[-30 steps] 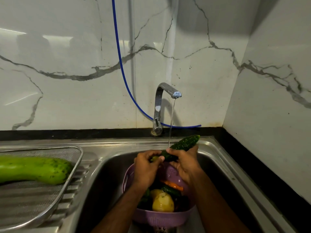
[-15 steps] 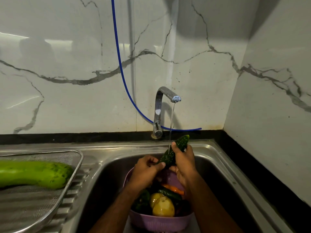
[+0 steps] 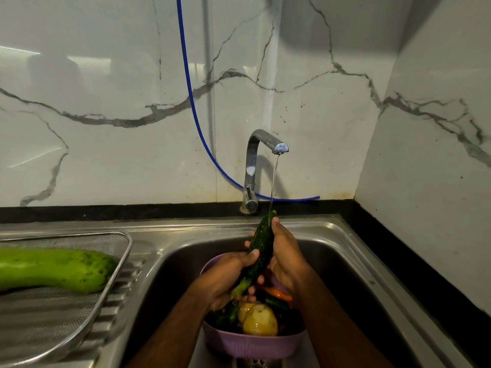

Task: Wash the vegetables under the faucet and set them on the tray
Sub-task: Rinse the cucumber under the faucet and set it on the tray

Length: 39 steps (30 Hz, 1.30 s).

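The steel sink point(image 3: 332, 251) fills the lower half of the view, and its draining board on the left carries the mesh tray point(image 3: 117, 264). On the tray lies one long pale green gourd point(image 3: 53, 269), so I judge that one vegetable is already washed and put away. In the basin stands a purple colander point(image 3: 252, 346) with the other vegetables: a yellow potato point(image 3: 259, 321), something orange and some dark green pieces that I cannot name.

Above the colander both hands hold a dark, bumpy bitter gourd point(image 3: 261, 248). One second ago it lay almost flat across the hands; now it stands nearly upright, with its tip just under the thin stream from the faucet point(image 3: 265, 144), so the water runs down along its length. The camera also looks a little lower than before.

The left hand point(image 3: 225, 277) grasps the lower part, with the thumb across the skin. The right hand point(image 3: 287, 258) is wrapped around the upper part from the right side, the fingertips near the tip.

I think the rinsing of this piece is in its middle: turning it upright lets the water reach the whole surface. The skin is wet and may slip. Most of the vegetables are not yet washed.
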Each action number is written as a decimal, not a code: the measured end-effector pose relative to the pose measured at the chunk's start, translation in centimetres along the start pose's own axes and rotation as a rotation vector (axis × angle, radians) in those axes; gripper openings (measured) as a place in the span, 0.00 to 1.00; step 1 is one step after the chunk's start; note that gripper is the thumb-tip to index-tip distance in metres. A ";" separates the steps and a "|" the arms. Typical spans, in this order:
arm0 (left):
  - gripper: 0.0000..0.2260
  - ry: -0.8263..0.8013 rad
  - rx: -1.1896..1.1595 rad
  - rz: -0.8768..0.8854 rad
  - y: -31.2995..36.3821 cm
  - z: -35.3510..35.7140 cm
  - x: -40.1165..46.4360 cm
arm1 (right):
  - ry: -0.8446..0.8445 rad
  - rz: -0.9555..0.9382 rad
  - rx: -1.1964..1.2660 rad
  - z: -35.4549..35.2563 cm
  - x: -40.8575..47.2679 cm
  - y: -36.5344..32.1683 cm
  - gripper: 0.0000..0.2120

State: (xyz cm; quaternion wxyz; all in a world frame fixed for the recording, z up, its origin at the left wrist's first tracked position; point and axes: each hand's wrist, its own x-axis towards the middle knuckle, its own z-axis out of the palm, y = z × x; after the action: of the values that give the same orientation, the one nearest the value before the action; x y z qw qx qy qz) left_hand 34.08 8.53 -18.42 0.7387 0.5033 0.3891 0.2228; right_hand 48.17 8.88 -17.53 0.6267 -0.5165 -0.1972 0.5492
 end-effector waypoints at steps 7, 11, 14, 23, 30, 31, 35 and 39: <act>0.10 0.147 0.132 0.111 -1.0 0.6 0.6 | 0.108 0.033 -0.038 0.6 0.1 0.7 0.27; 0.13 0.479 0.519 0.293 -1.8 0.4 1.6 | 0.085 0.007 -0.065 0.6 0.3 1.1 0.20; 0.19 0.608 0.739 0.330 -1.9 -0.1 1.7 | 0.041 -0.004 0.004 0.2 0.2 0.9 0.18; 0.24 0.571 0.757 0.527 -1.8 -0.2 1.2 | 0.042 0.144 0.333 0.0 -0.3 -0.4 0.30; 0.13 0.250 -0.016 0.362 -1.4 -0.5 1.2 | 0.036 0.140 0.377 -1.1 0.4 -0.7 0.27; 0.12 0.245 -0.049 0.359 -1.4 -0.4 1.2 | 0.028 0.131 0.355 -1.1 0.3 -0.7 0.26; 0.12 0.265 -0.077 0.391 -1.2 0.4 1.1 | -0.016 0.064 0.236 -0.7 -0.3 -0.4 0.21; 0.16 0.353 0.033 0.484 -1.6 1.3 1.4 | -0.018 0.115 -0.136 -0.9 -1.1 0.2 0.37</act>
State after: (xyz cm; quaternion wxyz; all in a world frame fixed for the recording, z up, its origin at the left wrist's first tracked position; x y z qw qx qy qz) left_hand 35.84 8.20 -20.12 0.5769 0.5467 0.3839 0.4701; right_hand 48.44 7.49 -17.64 0.5556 -0.5633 -0.2098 0.5744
